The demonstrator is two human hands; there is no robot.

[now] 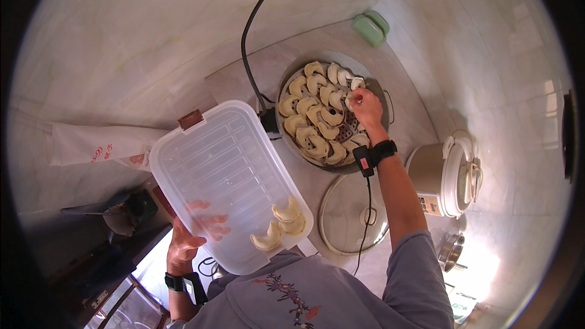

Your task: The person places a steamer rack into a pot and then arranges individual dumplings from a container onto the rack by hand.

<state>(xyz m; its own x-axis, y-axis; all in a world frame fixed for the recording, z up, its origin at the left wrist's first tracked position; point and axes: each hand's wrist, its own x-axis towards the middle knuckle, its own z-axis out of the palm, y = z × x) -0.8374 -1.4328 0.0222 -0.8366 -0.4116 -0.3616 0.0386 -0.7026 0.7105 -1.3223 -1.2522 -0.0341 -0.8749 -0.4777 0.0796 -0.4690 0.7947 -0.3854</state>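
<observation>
Crescent-shaped dumplings (315,83) lie close together on the perforated rack of a round metal steamer pot (293,60). Over the rack's right side, my right hand (367,106) has its fingertips pinched on a pale dumpling (350,101) among the others. My left hand (194,233) supports a translucent plastic tray (219,155) from below, fingers showing through it. Several more dumplings (267,236) sit in the tray's lower right corner. Part of the dark rack shows between dumplings, near my right hand.
A glass lid (340,219) lies below the pot. To the right stand a rice cooker (434,169) and a small metal pan (451,251). A green plastic holder (371,29) is in the back corner. A black cable (249,32) hangs beside the pot; another runs from my right wrist.
</observation>
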